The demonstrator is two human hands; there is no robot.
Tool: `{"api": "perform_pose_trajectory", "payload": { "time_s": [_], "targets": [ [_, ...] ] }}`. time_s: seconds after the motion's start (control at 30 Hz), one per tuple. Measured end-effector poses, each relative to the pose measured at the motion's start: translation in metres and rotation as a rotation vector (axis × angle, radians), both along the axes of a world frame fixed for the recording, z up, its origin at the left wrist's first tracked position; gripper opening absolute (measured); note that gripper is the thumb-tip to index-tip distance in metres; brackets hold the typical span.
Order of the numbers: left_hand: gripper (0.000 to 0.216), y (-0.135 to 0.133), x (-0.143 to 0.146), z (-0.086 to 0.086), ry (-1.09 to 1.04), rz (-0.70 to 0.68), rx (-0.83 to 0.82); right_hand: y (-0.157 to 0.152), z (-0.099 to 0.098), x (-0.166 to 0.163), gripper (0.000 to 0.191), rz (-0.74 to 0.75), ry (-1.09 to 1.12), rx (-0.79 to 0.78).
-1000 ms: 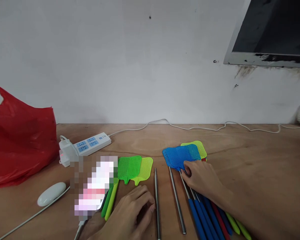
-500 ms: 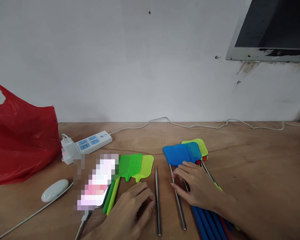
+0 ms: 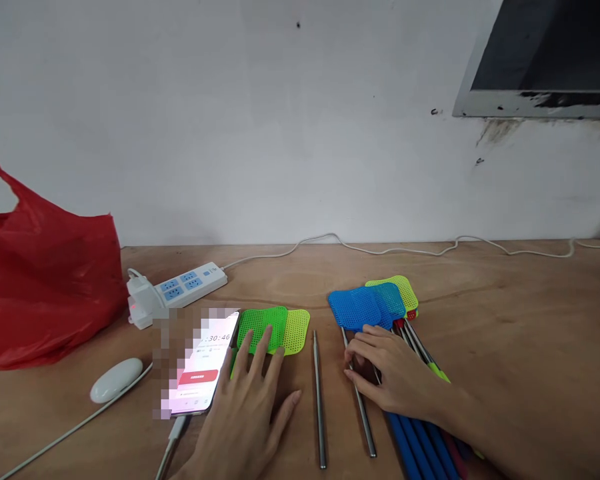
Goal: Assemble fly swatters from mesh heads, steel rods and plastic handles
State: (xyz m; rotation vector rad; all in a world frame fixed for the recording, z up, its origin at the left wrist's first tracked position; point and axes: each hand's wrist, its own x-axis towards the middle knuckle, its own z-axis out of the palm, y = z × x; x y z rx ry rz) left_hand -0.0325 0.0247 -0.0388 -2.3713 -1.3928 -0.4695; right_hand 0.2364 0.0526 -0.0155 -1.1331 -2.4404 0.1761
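Note:
My left hand [image 3: 247,407] lies flat with fingers spread, its fingertips on the green fly swatter head [image 3: 261,326] beside a yellow-green one [image 3: 296,329]. A lit phone [image 3: 204,363] lies just left of it. My right hand [image 3: 393,373] rests with fingers curled over the shafts of a pile of fly swatters, blue heads [image 3: 363,306] on top, blue handles [image 3: 410,447] below the wrist. Its fingertips touch a bare metal rod [image 3: 361,403]. Another metal rod [image 3: 319,397] lies between the hands.
A red plastic bag [image 3: 40,267] stands at the left. A white power strip [image 3: 177,290] with cable runs along the wall. A white oval mouse-like object [image 3: 116,379] and cords lie on the wooden table [image 3: 520,320]. A dark framed panel [image 3: 545,60] hangs upper right.
My left hand opened from a loose fist and reached forward onto the green swatter head. My right hand slid back from the blue heads down to the rods.

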Motion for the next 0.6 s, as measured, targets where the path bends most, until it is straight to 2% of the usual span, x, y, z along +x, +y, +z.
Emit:
{"api": "perform_pose_trajectory", "payload": {
  "time_s": [0.13, 0.3, 0.47, 0.6],
  "targets": [
    [0.049, -0.008, 0.004, 0.001, 0.017, -0.054, -0.001, 0.001, 0.0, 0.0, 0.005, 0.002, -0.001, 0.013],
    [0.037, -0.007, 0.005, 0.015, -0.084, -0.16, -0.082, 0.001, 0.0, 0.0, 0.006, 0.014, 0.004, 0.027],
    [0.031, 0.006, -0.002, 0.024, 0.015, -0.048, -0.01, 0.002, 0.0, 0.001, 0.003, 0.016, 0.006, 0.016],
    [0.024, 0.007, 0.001, 0.031, 0.061, 0.044, -0.137, 0.001, 0.0, 0.001, 0.004, 0.019, 0.002, 0.003]
  ]
}}
